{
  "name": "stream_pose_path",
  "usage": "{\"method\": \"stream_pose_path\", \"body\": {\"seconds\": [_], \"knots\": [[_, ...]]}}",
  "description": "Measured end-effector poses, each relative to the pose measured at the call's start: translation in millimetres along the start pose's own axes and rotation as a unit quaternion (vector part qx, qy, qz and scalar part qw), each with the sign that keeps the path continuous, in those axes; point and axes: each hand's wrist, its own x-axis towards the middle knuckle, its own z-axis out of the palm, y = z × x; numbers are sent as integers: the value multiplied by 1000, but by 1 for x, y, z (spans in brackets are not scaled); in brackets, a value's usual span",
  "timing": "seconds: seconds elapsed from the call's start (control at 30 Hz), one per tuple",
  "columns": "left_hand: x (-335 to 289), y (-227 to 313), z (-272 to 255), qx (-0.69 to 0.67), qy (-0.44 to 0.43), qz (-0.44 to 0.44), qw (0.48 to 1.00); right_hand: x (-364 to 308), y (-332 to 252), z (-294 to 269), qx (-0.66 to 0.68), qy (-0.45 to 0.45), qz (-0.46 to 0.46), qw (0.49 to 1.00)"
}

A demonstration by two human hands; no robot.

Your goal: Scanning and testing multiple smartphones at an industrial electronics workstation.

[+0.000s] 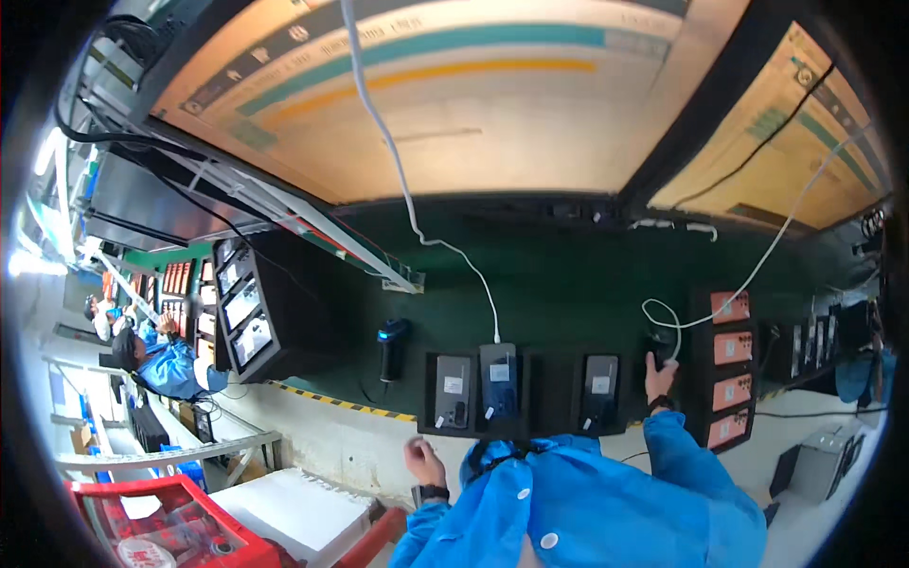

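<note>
A black tray (554, 388) holds three dark phones with small white labels: a left phone (453, 398), a middle phone (499, 377) and a right phone (599, 386). A white cable (464, 256) hangs from above and is plugged into the middle phone's far end. My left hand (425, 465) is off the tray's near left corner, its fingers curled with nothing visible in them. Right of the tray, my right hand (660, 381) is closed at the end of a second white cable (757, 272). A dark rounded object, apparently a computer mouse (660, 338), lies just beyond its fingertips.
A black rack of pink phones (731, 348) stands right of my right hand. On the green bench lies a barcode scanner (389, 346). Large screens (492, 123) rise behind. Far left are a black display rack (248, 303), a red bin (180, 521) and a co-worker in blue (170, 364).
</note>
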Motion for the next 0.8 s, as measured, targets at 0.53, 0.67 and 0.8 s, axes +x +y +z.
{"method": "stream_pose_path", "body": {"seconds": [0.53,0.67,0.8], "knots": [[64,100,81,125,-87,292,944,-64,28,-30,161,-25,98,982],[72,130,114,119,-120,359,918,-92,42,-45,175,-37,91,980],[83,142,153,176,-185,349,902,-110,70,-44,158,-106,154,970]]}}
